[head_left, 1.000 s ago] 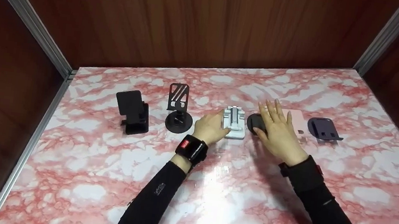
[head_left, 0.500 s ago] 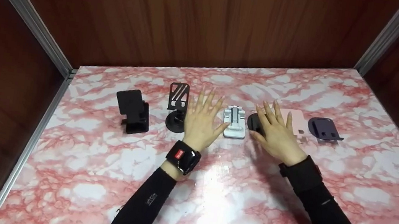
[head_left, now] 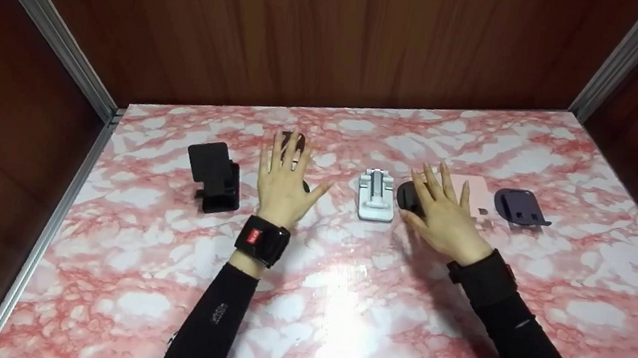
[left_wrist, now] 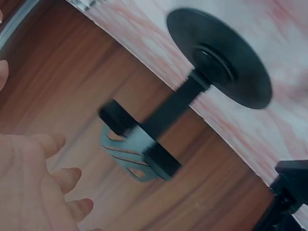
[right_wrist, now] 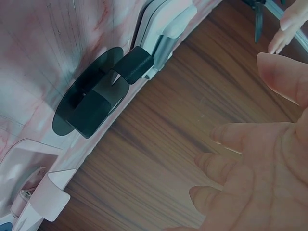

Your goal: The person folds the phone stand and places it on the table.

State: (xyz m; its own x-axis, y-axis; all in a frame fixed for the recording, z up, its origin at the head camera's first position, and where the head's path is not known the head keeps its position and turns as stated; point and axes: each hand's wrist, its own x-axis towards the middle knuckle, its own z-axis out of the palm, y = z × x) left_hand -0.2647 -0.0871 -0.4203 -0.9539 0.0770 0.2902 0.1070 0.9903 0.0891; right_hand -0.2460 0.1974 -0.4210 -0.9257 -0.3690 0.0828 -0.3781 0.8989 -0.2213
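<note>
My left hand (head_left: 282, 189) hovers with fingers spread over a black phone stand with a slotted plate and round base (left_wrist: 173, 109). The left wrist view shows a gap between palm and stand. My right hand (head_left: 449, 221) is likewise spread, above a dark round-based phone stand (head_left: 406, 198) and the edge of a pink phone stand (head_left: 477, 195). In the right wrist view that palm stays apart from the dark stand (right_wrist: 89, 115). Neither hand holds anything. Between the hands a silver-white folding phone stand (head_left: 376, 202) lies on the table. Parts of the covered stands are hidden in the head view.
A black phone stand (head_left: 210, 172) with a flat plate stands left of my left hand. At the row's right end is a dark purple phone stand (head_left: 520, 207). Brown wood-grain panels (head_left: 337, 40) enclose the back and sides of the marbled table (head_left: 336, 329).
My left hand has come away from the silver-white stand, spread its fingers and moved left over the slotted black stand. My right hand has stayed nearly still.
</note>
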